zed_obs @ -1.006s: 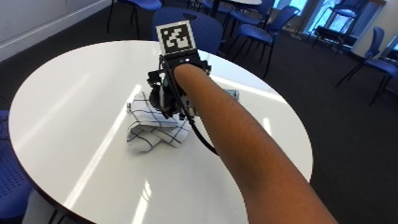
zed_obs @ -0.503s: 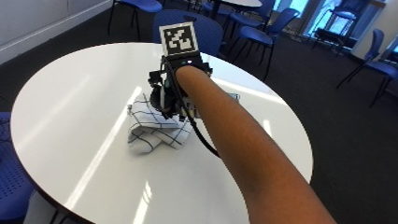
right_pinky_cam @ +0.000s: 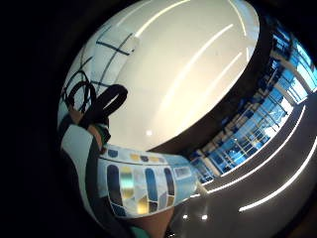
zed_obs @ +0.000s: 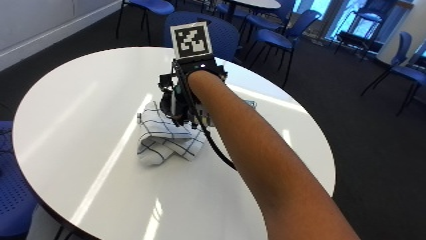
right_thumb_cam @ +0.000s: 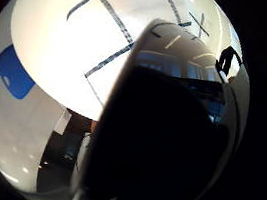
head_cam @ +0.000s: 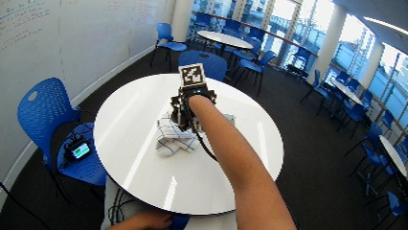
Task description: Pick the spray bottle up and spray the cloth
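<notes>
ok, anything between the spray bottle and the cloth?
Nothing visible. The right hand grips the spray bottle close above the checked cloth on the white table, with no other object between them.

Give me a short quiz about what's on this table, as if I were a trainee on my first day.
1. True or false: the cloth lies flat and neatly spread on the table.
2. What does the cloth look like? A: plain red. B: white with dark checks. C: yellow with dots.
3. Fill the gap: the gloved hand, just above the cloth, holds a ____ with a colourful label.

Key
1. False: it is crumpled in a heap.
2. B.
3. Spray bottle, seen close against the palm in the little finger side view.
</notes>
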`<state>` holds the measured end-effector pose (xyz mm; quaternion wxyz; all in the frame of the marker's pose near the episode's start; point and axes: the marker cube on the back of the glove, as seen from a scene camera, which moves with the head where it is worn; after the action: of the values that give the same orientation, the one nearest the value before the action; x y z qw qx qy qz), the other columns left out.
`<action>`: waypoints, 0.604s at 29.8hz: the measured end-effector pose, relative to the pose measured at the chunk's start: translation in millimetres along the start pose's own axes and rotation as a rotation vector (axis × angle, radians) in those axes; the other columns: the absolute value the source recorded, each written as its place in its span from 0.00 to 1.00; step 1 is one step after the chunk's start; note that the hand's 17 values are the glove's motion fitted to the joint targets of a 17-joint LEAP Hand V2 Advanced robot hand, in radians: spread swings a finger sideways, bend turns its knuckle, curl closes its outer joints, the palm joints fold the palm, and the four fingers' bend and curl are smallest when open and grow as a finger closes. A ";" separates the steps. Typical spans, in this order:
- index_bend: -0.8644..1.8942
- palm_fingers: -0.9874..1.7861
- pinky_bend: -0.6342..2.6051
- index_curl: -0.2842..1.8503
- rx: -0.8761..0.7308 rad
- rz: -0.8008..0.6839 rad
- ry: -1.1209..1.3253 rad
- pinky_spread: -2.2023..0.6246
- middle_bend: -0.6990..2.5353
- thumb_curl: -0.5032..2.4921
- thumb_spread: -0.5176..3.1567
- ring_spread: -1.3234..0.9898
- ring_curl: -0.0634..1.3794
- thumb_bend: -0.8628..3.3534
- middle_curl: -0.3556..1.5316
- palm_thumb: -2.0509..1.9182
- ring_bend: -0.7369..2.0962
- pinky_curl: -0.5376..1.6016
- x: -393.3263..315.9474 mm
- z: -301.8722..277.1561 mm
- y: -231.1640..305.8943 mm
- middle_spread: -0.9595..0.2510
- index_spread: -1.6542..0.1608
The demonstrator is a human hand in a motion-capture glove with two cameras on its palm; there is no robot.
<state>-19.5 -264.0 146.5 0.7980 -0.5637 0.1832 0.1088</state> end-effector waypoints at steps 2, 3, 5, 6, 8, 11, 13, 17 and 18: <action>0.43 0.84 0.32 0.40 0.035 -0.017 -0.016 0.71 0.37 0.41 0.27 0.48 0.34 0.20 0.44 0.74 0.44 0.43 -0.9 -3.4 4.7 0.63 0.75; 0.43 0.84 0.32 0.40 0.059 -0.029 -0.031 0.71 0.37 0.41 0.27 0.48 0.34 0.20 0.44 0.74 0.44 0.43 -1.5 -6.3 8.4 0.63 0.75; 0.43 0.84 0.32 0.40 0.118 -0.058 -0.069 0.71 0.37 0.41 0.27 0.48 0.34 0.20 0.44 0.74 0.44 0.43 -2.3 -13.5 15.8 0.63 0.75; 0.43 0.84 0.32 0.40 0.142 -0.070 -0.087 0.71 0.37 0.41 0.27 0.48 0.34 0.20 0.44 0.74 0.44 0.43 -2.3 -16.6 18.4 0.64 0.75; 0.43 0.84 0.32 0.40 0.170 -0.087 -0.116 0.71 0.37 0.41 0.27 0.48 0.34 0.20 0.44 0.74 0.45 0.43 -1.0 -20.9 22.6 0.64 0.75; 0.43 0.84 0.32 0.40 0.238 -0.117 -0.199 0.71 0.37 0.41 0.27 0.48 0.34 0.20 0.44 0.74 0.44 0.43 0.4 -29.6 34.7 0.64 0.75; 0.43 0.84 0.32 0.40 0.312 -0.144 -0.289 0.71 0.37 0.41 0.27 0.48 0.35 0.20 0.45 0.74 0.45 0.43 0.3 -37.5 45.7 0.64 0.75; 0.43 0.84 0.32 0.40 0.478 -0.252 -0.537 0.71 0.37 0.41 0.28 0.48 0.35 0.20 0.45 0.74 0.45 0.43 -3.6 -52.0 68.7 0.64 0.75; 0.43 0.84 0.32 0.40 0.526 -0.294 -0.612 0.71 0.37 0.41 0.28 0.49 0.35 0.20 0.45 0.74 0.45 0.43 -6.0 -55.6 75.5 0.65 0.75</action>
<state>-63.1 -290.4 67.5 0.9391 -0.3030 -0.1229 0.1056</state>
